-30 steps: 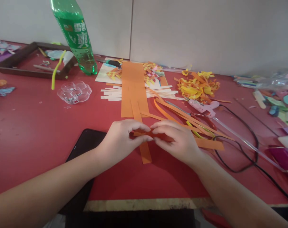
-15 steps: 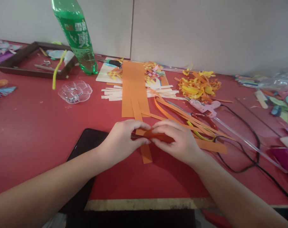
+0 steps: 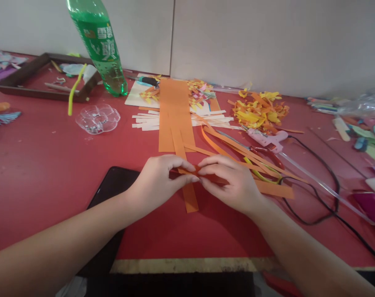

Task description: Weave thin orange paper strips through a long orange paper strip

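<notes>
One narrow orange paper strip (image 3: 274,189) is pinched by the fingertips of the left hand (image 3: 158,175) and right hand (image 3: 232,180), its end extending past the latter; a second flat orange strip (image 3: 190,199) lies crosswise below, on the red counter (image 3: 187,241).

The head view looks from the person's own head, forward and down across the tabletop (image 3: 187,241), with the left forearm (image 3: 66,237) and right forearm (image 3: 307,243) running in from the lower corners and the left hand (image 3: 158,177) and right hand (image 3: 233,181) meeting near its middle. It is close enough that the front edge (image 3: 187,265) crosses low down and the top border crops the bottle (image 3: 97,45), yet wide enough to take in clutter on both sides. Beyond, it faces a pale wall (image 3: 267,45), whose upright seam (image 3: 172,37) stands slightly left of centre.
</notes>
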A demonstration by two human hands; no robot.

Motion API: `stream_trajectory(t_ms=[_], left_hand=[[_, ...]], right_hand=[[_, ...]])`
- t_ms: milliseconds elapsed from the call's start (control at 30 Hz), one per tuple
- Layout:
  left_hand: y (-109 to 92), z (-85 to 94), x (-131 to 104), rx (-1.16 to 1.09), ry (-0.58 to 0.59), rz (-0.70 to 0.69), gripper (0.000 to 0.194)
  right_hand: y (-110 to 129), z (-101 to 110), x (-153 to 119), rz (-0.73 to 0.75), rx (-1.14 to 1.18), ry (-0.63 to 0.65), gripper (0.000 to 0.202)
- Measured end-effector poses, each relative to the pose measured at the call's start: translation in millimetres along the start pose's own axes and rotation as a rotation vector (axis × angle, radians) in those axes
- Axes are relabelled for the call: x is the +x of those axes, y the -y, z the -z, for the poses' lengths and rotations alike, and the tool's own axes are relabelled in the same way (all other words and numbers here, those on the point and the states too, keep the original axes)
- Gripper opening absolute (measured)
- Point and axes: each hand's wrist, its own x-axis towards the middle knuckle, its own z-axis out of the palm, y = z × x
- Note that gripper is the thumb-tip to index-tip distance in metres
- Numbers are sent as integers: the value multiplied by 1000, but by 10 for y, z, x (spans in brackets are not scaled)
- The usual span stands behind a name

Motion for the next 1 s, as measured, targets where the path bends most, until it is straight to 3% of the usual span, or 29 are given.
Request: stream_trajectory(t_ms=[333,400,467,667,900,1000], left_hand=[[-3,2,-15,16,-28,-57,7],[28,-6,-20,-2,-81,-64,26],[53,-11,-24,20,-89,-61,32],[24,12,-31,38,-23,-76,11],[-31,-2,6,-113,-151,24,13],[-34,-9,36,-281,-191,59,17]], right_hand=[[30,6,-21,-57,-3,5,5],[42,8,-19,-51,-7,7,5],[49,7,-14,-46,-14,1,5],[44,-13,0,-42,-39,-9,6],[197,31,-6,91,-212,-290,22],[294,66,-34,113,-79,-281,25]])
